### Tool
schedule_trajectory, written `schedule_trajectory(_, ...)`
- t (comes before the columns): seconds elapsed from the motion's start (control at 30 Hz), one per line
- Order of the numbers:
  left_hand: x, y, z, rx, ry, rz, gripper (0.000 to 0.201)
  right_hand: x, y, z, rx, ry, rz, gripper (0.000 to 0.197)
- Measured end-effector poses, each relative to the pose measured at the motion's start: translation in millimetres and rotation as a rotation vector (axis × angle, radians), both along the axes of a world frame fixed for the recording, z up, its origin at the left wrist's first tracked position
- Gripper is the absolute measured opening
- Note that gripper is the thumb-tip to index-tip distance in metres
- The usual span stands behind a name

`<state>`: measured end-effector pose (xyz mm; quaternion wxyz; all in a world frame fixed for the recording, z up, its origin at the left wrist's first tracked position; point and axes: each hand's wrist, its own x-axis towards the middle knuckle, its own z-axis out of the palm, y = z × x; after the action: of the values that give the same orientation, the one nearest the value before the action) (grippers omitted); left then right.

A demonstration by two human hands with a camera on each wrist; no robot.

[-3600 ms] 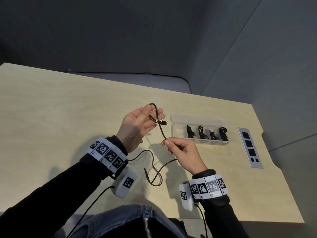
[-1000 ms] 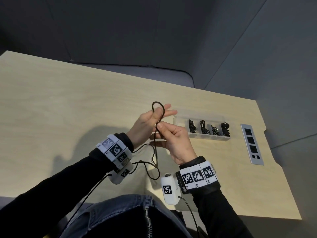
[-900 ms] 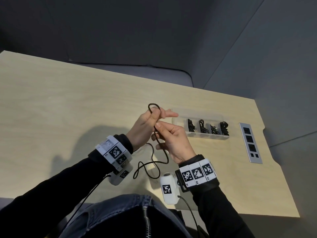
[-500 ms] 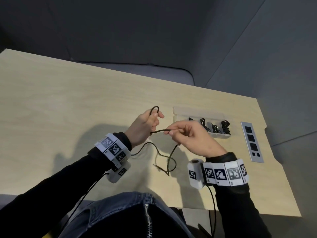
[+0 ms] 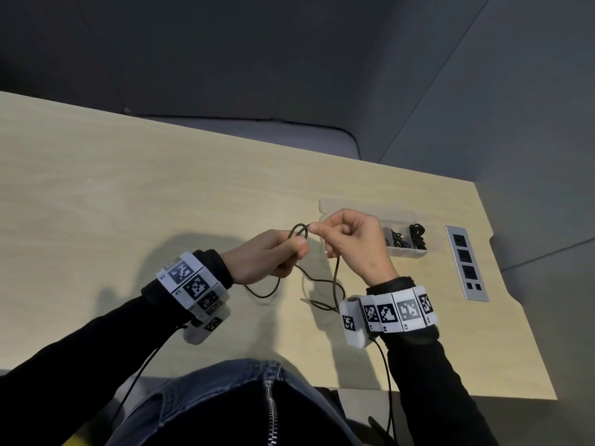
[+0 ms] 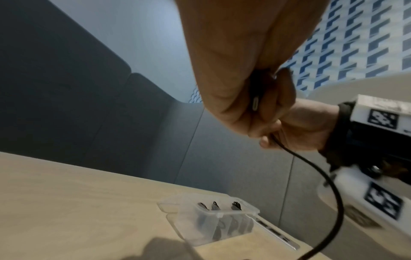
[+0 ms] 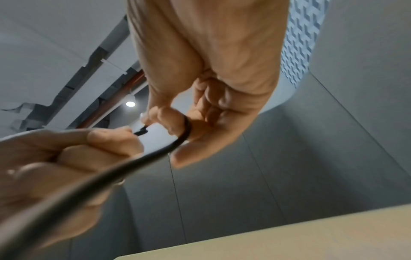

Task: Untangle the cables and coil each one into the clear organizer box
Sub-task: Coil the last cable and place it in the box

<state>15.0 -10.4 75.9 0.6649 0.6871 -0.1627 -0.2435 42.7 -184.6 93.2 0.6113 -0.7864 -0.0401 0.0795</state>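
A pale wood table [image 5: 128,201] fills the lower half of the head view, with a notch cut in its right edge. A grey metal socket strip [image 5: 466,263] with 3 dark square outlets is set flush into the top. Behind stand dark grey wall panels [image 5: 289,53] and a lighter grey cushioned seat [image 5: 241,132], probably a bench. Overhead, a round ceiling lamp [image 7: 130,103] glows beside exposed pipes [image 7: 106,112]. A blue-and-white patterned wall [image 6: 355,44] shows.
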Motion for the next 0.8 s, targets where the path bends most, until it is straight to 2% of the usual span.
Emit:
schedule_trajectory(0.07,3.5,2.8,0.8,-0.072,0.024,0.129,0.032,-2.9,-2.5,-7.5,0.073,0.091,0.014,0.024)
schedule_trajectory(0.13,8.2,6.8,-1.6,-0.214,0.128,0.338,0.034,-7.3,-7.2,-15.9,0.120,0.153,0.029,0.010)
schedule_trajectory(0.17,11.4,9.2,-5.2,-0.287,0.193,0.429,0.034,-10.1,-9.1,-19.5,0.129,0.153,0.017,0.006)
schedule_trajectory(0.23,15.1,11.2,-10.8,-0.351,0.267,0.538,0.033,-14.3,-10.7,-29.6,0.088,0.064,-0.030,0.011)
schedule_trajectory(0.3,16.2,8.5,-12.0,-0.386,0.303,0.583,0.031,-18.3,-6.0,-39.0,-0.012,-0.068,-0.040,0.016)
schedule_trajectory(0.4,16.0,-5.0,-8.0,-0.481,0.325,0.588,0.028,-26.6,10.1,-47.4,-0.066,-0.106,-0.035,0.012)
schedule_trajectory(0.5,14.9,-22.7,-10.2,-0.379,0.215,0.525,0.027,-33.9,22.3,-51.5,-0.064,-0.142,-0.062,0.005)
schedule_trajectory(0.63,19.4,-33.1,-12.9,-0.400,0.264,0.659,0.020,-35.7,23.4,-51.5,-0.073,-0.244,-0.024,0.013)
schedule_trajectory(0.7,22.6,-32.1,-12.7,-0.436,0.297,0.713,0.018,-36.9,22.2,-51.4,-0.088,-0.231,0.002,0.015)
schedule_trajectory(0.8,28.0,-24.6,-11.1,-0.545,0.359,0.782,0.019,-38.3,18.0,-50.1,-0.042,-0.062,0.000,0.010)
